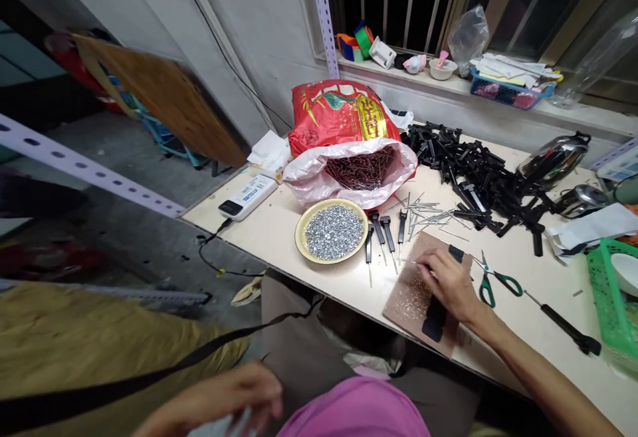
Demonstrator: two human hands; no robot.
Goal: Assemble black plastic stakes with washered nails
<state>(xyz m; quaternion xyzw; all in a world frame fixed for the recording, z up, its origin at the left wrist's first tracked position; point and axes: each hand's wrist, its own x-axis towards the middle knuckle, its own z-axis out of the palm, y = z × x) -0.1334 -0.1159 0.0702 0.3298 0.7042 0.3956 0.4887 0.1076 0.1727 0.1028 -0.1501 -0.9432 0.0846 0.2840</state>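
Observation:
My right hand (pixel 448 283) rests on a brown board (pixel 409 297) at the table's front edge, fingers curled over a thin metal pin and a black plastic piece. My left hand (pixel 234 397) is low, off the table near my lap, fingers curled around something pale and blurred that I cannot identify. A yellow bowl (pixel 301 224) full of small silver nuts stands left of the board. Three assembled black-handled pins (pixel 386 231) lie between bowl and board. Loose metal pins (pixel 423 214) are scattered behind.
A red bag (pixel 343 118) holding dark rods, a heap of black plastic parts (pixel 473 171), green-handled scissors (pixel 496 282), a screwdriver (pixel 565 325), a green basket (pixel 605 294), a kettle (pixel 553 158) and a white power bank (pixel 248 196) are on the table. A cluttered window sill runs behind.

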